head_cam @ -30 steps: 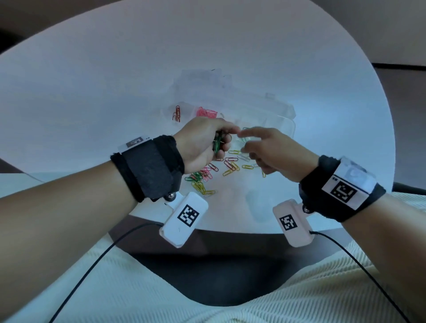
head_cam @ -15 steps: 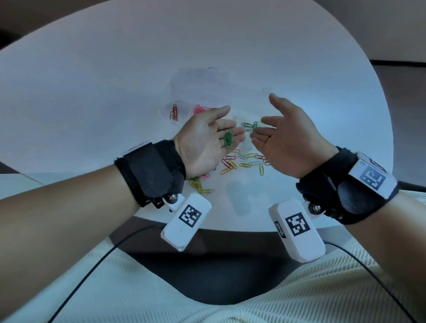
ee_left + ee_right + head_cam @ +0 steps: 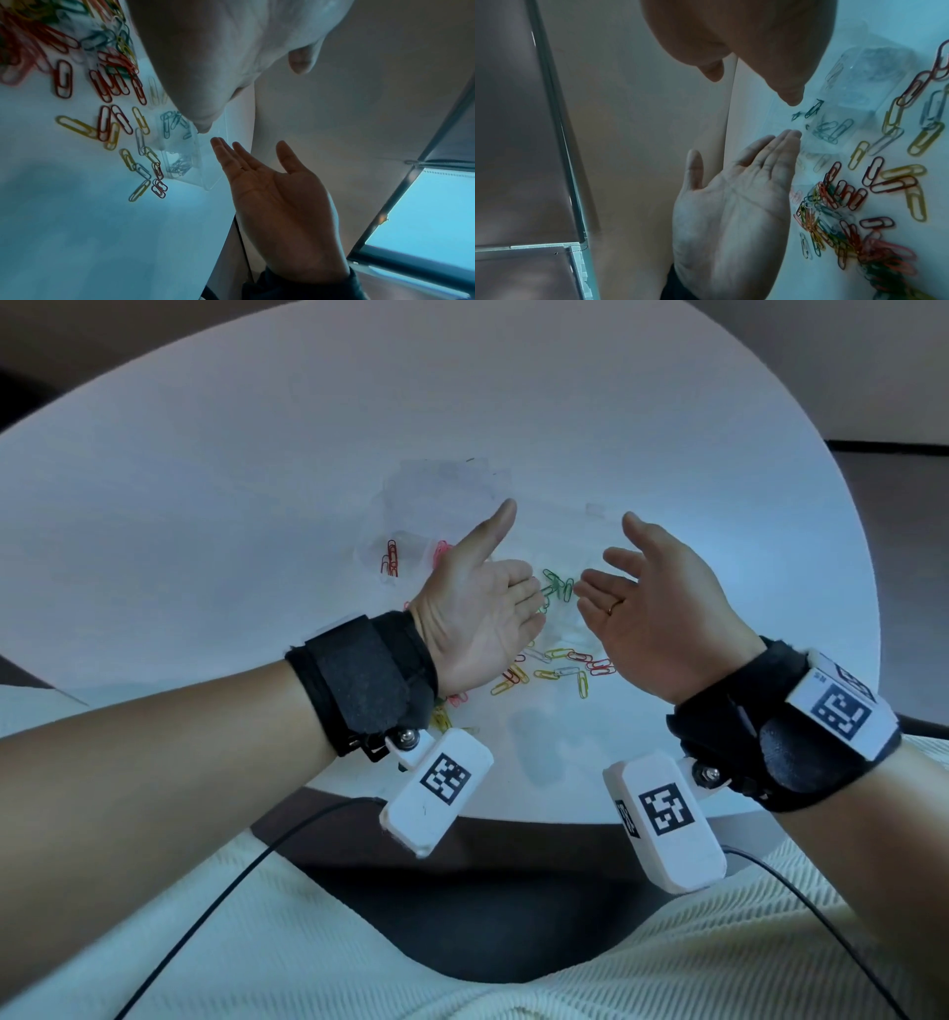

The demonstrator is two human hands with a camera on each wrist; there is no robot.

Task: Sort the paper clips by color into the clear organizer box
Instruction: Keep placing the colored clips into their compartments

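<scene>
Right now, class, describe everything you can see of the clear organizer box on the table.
The clear organizer box looks like thin transparent plastic, nearly invisible on the white table, divided into compartments. One holds red clips, a neighbour pink ones, another green clips. It lies flat beyond the loose pile. Both open hands hover before it; whether either touches it is unclear.

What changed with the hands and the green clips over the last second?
The left hand let go of the green clips; they now lie in the clear organizer box. Both it and the right hand opened, palms up. The loose clips on the table stayed.
</scene>
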